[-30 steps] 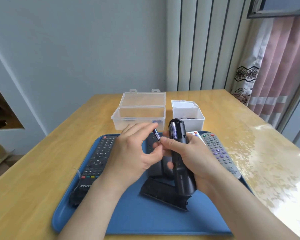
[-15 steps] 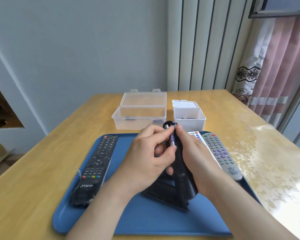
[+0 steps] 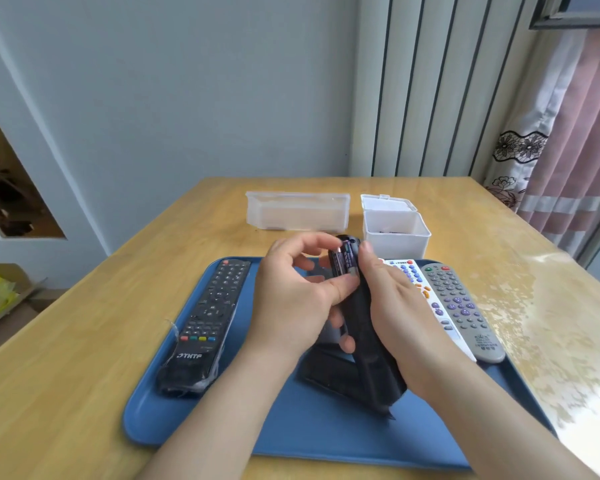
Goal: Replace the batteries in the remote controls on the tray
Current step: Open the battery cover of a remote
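While the right hand (image 3: 395, 306) grips the black remote (image 3: 368, 327) over the tray's (image 3: 187, 420) middle, the left hand (image 3: 291, 299), pinching the batteries (image 3: 343, 261), should press them flat, poles matched.

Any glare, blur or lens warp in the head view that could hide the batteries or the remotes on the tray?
Head view: window glare washes out the table at right, stopping short of the grey remote; wide-angle bending curves the wall edges; the batteries in the held black remote read clearly, slightly soft; both hands sharp enough.
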`<state>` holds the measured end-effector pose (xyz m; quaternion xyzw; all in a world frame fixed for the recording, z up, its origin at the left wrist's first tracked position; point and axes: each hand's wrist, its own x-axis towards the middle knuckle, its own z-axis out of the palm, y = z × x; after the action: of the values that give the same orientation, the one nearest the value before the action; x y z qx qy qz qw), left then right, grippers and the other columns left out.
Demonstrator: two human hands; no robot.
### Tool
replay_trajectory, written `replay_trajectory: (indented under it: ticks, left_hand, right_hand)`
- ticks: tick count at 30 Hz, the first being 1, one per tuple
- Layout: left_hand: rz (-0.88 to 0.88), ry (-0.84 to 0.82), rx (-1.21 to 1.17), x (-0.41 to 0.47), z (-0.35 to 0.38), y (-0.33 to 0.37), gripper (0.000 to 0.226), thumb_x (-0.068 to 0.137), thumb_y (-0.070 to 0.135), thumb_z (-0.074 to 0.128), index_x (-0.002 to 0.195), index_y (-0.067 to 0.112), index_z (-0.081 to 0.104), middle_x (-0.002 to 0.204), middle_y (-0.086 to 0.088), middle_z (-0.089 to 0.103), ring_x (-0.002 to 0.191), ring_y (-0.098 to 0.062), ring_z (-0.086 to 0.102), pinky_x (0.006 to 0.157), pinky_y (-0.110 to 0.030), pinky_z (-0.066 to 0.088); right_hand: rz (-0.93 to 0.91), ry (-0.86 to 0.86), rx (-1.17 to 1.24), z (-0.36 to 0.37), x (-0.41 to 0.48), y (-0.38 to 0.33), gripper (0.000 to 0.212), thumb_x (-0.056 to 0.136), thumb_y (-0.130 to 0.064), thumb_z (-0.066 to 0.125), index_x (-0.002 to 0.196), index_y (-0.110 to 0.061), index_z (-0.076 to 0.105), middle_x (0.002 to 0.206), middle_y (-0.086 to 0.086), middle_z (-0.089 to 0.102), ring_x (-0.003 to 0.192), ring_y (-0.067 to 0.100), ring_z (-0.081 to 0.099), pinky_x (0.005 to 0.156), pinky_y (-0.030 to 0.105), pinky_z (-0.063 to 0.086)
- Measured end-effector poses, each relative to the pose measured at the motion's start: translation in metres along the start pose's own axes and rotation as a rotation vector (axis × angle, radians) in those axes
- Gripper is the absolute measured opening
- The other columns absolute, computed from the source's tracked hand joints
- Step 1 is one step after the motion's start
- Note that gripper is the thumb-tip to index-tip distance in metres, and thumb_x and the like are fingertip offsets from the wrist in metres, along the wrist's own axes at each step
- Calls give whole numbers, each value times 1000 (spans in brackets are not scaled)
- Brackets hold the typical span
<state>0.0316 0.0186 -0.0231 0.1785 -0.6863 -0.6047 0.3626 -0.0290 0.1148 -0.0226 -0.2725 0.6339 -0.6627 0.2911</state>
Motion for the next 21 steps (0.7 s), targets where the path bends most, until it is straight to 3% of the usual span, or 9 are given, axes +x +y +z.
replay_trajectory:
  ticks: [3, 8, 12, 14, 16, 18, 19, 21]
  left_hand:
    - [-127, -4, -142, 2, -4, 2, 41, 75, -11, 72, 100, 15, 55, 98, -6, 60, 48, -6, 52, 42, -23, 44]
    - [-137, -58, -147, 5, -8, 0, 32, 73, -12, 72, 98, 8, 71, 74, -4, 59, 39, -19, 34, 45, -38, 40]
    - [-133, 21, -159, 3, -8, 3, 26, 75, -11, 70, 93, 7, 72, 61, 5, 58, 39, -12, 42, 42, -21, 42]
    - [-116, 50, -148, 6, -9, 1, 21, 79, -6, 69, 94, 8, 73, 68, 2, 63, 48, -5, 51, 50, -14, 46]
    - [-62, 38, -32, 11, -11, -6, 16, 86, 6, 68, 95, 18, 74, 79, 2, 69, 62, 0, 59, 60, -15, 48]
    - [72, 22, 290, 17, -18, -12, 13, 84, 18, 72, 91, 29, 68, 77, 10, 65, 64, -1, 55, 64, -19, 48]
    - [131, -40, 492, 19, -22, -13, 15, 80, 22, 75, 86, 30, 65, 71, 13, 62, 61, -2, 52, 63, -19, 45]
    - [126, -341, 777, 16, -27, -8, 14, 72, 27, 80, 77, 29, 67, 62, 15, 59, 58, -3, 51, 58, -17, 41]
  right_hand:
    - [-36, -61, -17, 4, -2, 0, 58, 104, -45, 28, 83, -5, 64, 52, 3, 59, 39, 19, 47, 39, 24, 40]
    - [-52, -115, -49, 3, -1, 2, 54, 105, -40, 30, 86, 0, 62, 54, 4, 61, 37, 18, 46, 39, 22, 39]
    - [-4, -172, -18, 0, 0, -3, 39, 105, -33, 37, 103, -1, 60, 74, 13, 66, 42, 16, 54, 41, 25, 44]
    - [20, -208, -35, -5, 1, -6, 30, 104, -29, 40, 110, -6, 59, 81, 16, 67, 48, 16, 60, 43, 26, 48]
    - [-8, -187, -104, -12, 3, -8, 25, 105, -24, 41, 115, -9, 58, 84, 17, 69, 52, 18, 62, 44, 27, 51]
    - [-33, -79, -180, -23, 7, -8, 23, 106, -20, 40, 115, -7, 57, 84, 17, 70, 49, 19, 60, 41, 26, 48]
    - [-32, -28, -209, -29, 9, -8, 22, 106, -19, 39, 114, -6, 56, 85, 17, 71, 47, 19, 59, 40, 25, 47]
    - [-19, 22, -238, -40, 12, -8, 22, 106, -19, 39, 112, -6, 56, 87, 16, 73, 49, 21, 60, 43, 27, 48]
